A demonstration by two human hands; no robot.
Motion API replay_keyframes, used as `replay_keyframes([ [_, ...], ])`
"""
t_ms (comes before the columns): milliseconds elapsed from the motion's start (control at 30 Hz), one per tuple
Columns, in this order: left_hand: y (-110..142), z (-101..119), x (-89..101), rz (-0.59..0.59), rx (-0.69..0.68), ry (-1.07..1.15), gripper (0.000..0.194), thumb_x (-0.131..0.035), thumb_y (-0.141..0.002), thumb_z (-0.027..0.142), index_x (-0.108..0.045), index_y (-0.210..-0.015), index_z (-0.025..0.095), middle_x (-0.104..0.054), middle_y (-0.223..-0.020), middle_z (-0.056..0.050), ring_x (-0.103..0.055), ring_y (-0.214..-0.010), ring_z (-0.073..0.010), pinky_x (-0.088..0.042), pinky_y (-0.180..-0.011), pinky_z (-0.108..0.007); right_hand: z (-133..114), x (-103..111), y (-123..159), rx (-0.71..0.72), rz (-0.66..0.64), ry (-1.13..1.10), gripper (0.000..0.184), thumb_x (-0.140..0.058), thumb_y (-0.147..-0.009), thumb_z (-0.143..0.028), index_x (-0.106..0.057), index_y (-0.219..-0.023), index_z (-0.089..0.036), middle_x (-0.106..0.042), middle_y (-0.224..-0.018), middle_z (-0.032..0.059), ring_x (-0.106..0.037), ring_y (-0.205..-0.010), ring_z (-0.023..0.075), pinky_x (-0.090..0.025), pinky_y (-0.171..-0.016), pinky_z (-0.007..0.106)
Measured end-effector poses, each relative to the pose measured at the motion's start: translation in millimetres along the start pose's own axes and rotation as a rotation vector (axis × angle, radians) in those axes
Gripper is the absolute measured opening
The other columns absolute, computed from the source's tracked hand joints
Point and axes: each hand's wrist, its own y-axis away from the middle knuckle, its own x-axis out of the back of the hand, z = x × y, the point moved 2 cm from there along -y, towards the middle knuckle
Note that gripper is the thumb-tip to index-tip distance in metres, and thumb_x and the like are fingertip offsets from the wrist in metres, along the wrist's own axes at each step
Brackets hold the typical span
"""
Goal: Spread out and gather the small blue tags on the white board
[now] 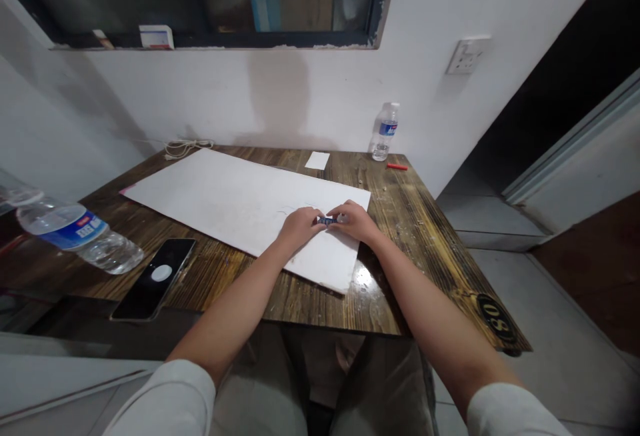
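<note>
Our white sleeves [165,403] lead to two hands meeting on a small blue object [327,221].

Our left hand [300,229] and right hand [354,221] are curled, pinching it from either side, its long axis running left to right, near the right end of a white board [240,203] lying on the dark wooden tabletop [235,283]; a plastic water bottle [385,133] stands at the far right corner against a white wall [200,89].
</note>
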Motion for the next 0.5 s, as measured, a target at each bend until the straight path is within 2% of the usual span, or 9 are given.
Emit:
replay_keyframes([
  [200,0.5,1.9,0.1,-0.019,0.001,0.036,0.016,-0.068,-0.081,0.027,-0.071,-0.095,0.020,-0.069,-0.086,-0.004,-0.062,-0.083,-0.0201,-0.045,-0.073,-0.030,2.9,0.2,0.6,-0.019,-0.024,-0.052,0.022,-0.079,-0.073,-0.025,-0.075,-0.095,-0.025,-0.072,-0.083,0.0033,-0.059,-0.083,0.0191,-0.044,-0.075,0.030],
  [367,0.6,0.5,0.1,-0.029,0.023,0.035,0.016,-0.068,-0.080,0.027,-0.072,-0.094,0.021,-0.070,-0.085,-0.004,-0.062,-0.080,-0.0201,-0.046,-0.071,-0.030,3.3,-1.2,-0.2,-0.006,-0.042,0.051,0.023,-0.083,-0.070,-0.028,-0.076,-0.091,-0.023,-0.070,-0.075,0.0027,-0.055,-0.078,0.0189,-0.039,-0.070,0.029],
  [500,-0.6,2.5,-0.4,-0.040,-0.021,0.087,0.013,-0.066,-0.081,0.024,-0.071,-0.091,0.020,-0.070,-0.086,-0.004,-0.062,-0.082,-0.0191,-0.046,-0.075,-0.030,3.1,-2.1,-0.6,-0.027,-0.061,0.048,0.018,-0.082,-0.072,-0.028,-0.076,-0.088,-0.023,-0.067,-0.071,0.0023,-0.054,-0.073,0.0170,-0.038,-0.067,0.027],
])
